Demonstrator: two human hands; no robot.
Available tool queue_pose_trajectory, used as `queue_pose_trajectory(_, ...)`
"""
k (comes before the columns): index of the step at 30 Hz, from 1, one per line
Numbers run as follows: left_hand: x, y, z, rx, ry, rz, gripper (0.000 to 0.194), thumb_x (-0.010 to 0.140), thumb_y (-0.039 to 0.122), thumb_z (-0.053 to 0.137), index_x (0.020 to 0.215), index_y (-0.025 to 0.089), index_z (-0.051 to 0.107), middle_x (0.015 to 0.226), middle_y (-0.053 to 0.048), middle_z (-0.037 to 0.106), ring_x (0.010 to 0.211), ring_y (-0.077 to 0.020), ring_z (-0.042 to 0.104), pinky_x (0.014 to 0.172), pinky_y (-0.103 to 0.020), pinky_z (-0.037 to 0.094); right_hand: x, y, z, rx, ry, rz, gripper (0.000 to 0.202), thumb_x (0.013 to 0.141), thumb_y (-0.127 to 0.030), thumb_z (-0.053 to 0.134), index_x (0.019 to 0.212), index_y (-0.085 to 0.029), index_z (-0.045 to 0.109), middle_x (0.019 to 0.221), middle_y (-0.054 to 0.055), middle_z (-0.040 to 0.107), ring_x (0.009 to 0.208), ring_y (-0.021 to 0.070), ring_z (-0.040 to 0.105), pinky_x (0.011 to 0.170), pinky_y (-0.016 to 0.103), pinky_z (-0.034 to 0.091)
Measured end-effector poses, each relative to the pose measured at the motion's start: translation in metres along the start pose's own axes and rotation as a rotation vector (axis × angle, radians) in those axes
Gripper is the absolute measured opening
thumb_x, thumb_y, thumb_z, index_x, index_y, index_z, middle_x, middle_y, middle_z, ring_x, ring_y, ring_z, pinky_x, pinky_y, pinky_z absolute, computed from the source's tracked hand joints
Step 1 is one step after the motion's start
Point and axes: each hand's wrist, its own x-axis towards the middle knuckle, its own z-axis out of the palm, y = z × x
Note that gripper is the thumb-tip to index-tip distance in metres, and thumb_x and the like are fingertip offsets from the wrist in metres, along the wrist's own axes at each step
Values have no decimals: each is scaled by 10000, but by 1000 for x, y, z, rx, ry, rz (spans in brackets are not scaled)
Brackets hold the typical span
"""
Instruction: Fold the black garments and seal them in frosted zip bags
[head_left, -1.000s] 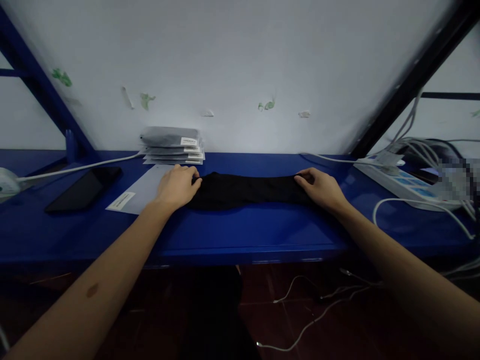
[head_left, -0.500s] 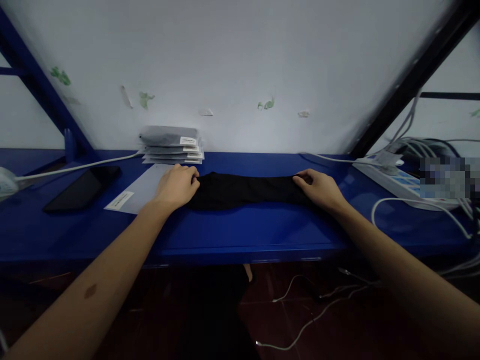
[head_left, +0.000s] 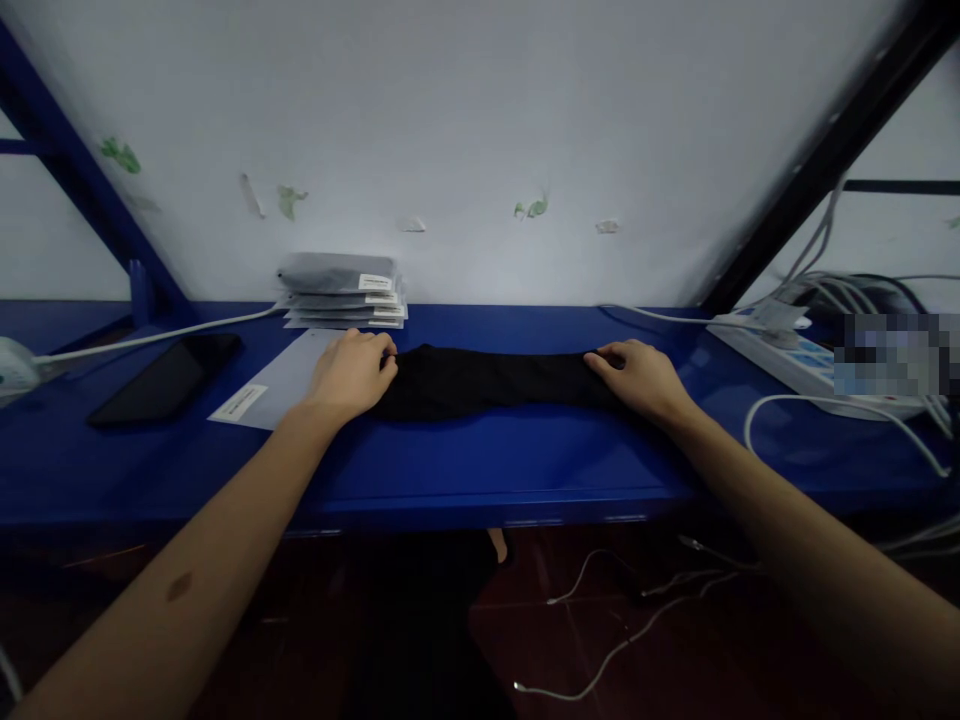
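Note:
A long piece of black cloth [head_left: 487, 382] lies stretched sideways on the blue tabletop [head_left: 495, 460]. What kind of garment or cloth it is, I cannot make out. My left hand [head_left: 352, 375] grips its left end with curled fingers, and my right hand [head_left: 637, 375] pinches its right end between thumb and fingers. Partly under my left hand and wrist is a flat translucent plastic bag [head_left: 281, 375] with a white label. Behind that hand stands a stack of similar labelled bags [head_left: 337, 290].
A black phone [head_left: 169, 380] lies on the left, with a white cable [head_left: 157, 332] behind it. At the right sits a white power strip [head_left: 795, 365] among tangled cables. More white cables [head_left: 622, 655] trail over the dark red floor. A white wall [head_left: 480, 130] rises behind the table.
Both hands and the black cloth stay in almost the same place. Only a very slight shift of the camera view shows.

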Motion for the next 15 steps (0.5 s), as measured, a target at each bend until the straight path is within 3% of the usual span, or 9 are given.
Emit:
queue_pose_trajectory(9, 1, -2, -4, 50, 50, 84, 225, 920, 235, 500, 1047, 198, 682, 1023, -95, 712, 1074, -316, 554, 909, -440, 448, -3, -9, -5, 141, 74, 69, 235, 871, -382, 606, 939, -186, 717, 926, 90, 755, 871, 244, 694, 806, 357, 512)
queue_pose_trajectory(12, -10, 24, -16, 21, 175, 116, 253, 941, 236, 482, 1078, 166, 684, 1088, -123, 685, 1145, -332, 507, 977, -469, 417, -4, -12, -7, 179, 81, 81, 237, 868, -369, 616, 962, -175, 712, 911, 86, 754, 835, 229, 693, 776, 338, 511)
queue_pose_trajectory(15, -33, 73, -25, -87, 199, 227, 277, 971, 239, 450, 1108, 147, 673, 1113, -103, 688, 1116, -290, 527, 1005, -442, 427, -4, -12, -6, 201, 83, 87, 235, 865, -370, 617, 955, -174, 712, 898, 84, 752, 823, 224, 691, 766, 332, 508)
